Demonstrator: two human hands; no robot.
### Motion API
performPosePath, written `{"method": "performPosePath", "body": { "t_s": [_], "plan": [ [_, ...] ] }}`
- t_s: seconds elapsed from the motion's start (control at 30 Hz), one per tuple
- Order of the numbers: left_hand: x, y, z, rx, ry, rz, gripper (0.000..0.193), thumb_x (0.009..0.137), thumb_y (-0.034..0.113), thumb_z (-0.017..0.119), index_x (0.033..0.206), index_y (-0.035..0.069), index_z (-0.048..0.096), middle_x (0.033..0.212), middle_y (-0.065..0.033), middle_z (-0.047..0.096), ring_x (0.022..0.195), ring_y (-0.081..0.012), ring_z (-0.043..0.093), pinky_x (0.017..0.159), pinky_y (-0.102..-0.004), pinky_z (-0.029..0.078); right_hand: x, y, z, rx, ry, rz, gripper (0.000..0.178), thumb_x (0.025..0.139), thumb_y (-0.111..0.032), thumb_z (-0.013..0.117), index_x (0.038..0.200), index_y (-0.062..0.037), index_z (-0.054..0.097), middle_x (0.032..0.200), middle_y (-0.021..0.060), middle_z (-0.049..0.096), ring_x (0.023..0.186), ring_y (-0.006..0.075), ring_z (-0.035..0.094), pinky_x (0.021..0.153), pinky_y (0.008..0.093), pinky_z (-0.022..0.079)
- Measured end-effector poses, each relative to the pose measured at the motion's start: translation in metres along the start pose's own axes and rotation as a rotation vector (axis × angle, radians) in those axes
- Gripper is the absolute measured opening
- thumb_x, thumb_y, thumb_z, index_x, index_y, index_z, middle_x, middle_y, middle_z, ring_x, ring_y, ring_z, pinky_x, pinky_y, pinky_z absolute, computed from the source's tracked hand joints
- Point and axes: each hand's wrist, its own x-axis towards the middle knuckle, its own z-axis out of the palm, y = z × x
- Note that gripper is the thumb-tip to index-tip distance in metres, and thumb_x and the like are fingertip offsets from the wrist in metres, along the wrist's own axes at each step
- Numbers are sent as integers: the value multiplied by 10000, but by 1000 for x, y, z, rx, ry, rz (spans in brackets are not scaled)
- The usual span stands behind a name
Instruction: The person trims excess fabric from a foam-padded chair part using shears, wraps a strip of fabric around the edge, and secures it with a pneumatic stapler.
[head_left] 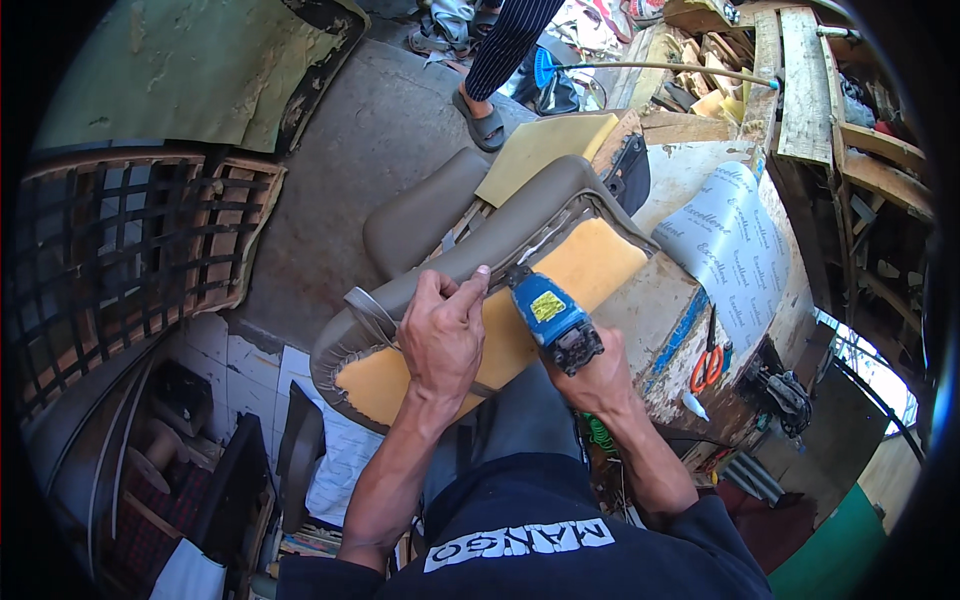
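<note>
A padded seat part (590,262) lies across my lap and the bench, its yellow inner face up. Its grey-brown vinyl cover (510,222) wraps over the rim, with a gathered edge along the inside. My left hand (443,335) is closed at that edge, thumb and fingers bunched on the vinyl; the fingertips are partly hidden. A loose vinyl strip (368,308) sticks up just left of it. In my right hand (597,378) is a blue staple gun (548,312) with a yellow label, its nose at the cover's inner edge beside my left fingers.
Orange-handled scissors (708,368) and a printed sheet (735,245) lie on the worn bench at right. Beyond the seat part are another grey-brown cushion (420,215) and a yellow foam slab (545,155). A webbed frame (130,250) stands left. Another person's sandalled foot (482,118) is ahead.
</note>
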Motion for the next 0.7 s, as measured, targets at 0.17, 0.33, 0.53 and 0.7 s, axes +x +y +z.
{"method": "performPosePath", "body": {
  "t_s": [0.17,0.33,0.53,0.7],
  "plan": [
    [-1,-1,1,-1,-18,7,140,883,148,798,1021,130,817,802,-98,577,669,-264,621,613,-392,499,0,-2,5,-37,-6,-72,430,759,-48,755,1176,-44,649,850,250,714,858,467,696,719,471,588],
    [0,0,1,2,-14,9,135,887,159,794,1016,123,817,797,-99,570,669,-269,619,614,-396,500,-2,1,13,-55,5,-34,426,768,-58,759,1178,-42,644,849,250,716,851,464,699,723,478,588],
    [1,-4,-13,51,-34,3,121,906,175,771,1012,156,825,792,-90,545,683,-278,615,630,-420,509,2,-6,13,-97,0,8,432,787,-69,761,1200,-27,641,865,256,719,865,460,706,733,481,590],
    [-8,-22,-38,116,-89,-27,121,914,190,758,1008,191,834,789,-84,532,705,-277,612,640,-430,509,-14,1,21,7,15,3,477,793,-67,755,1253,-23,635,887,266,720,894,462,706,746,473,593]
  ]
}}
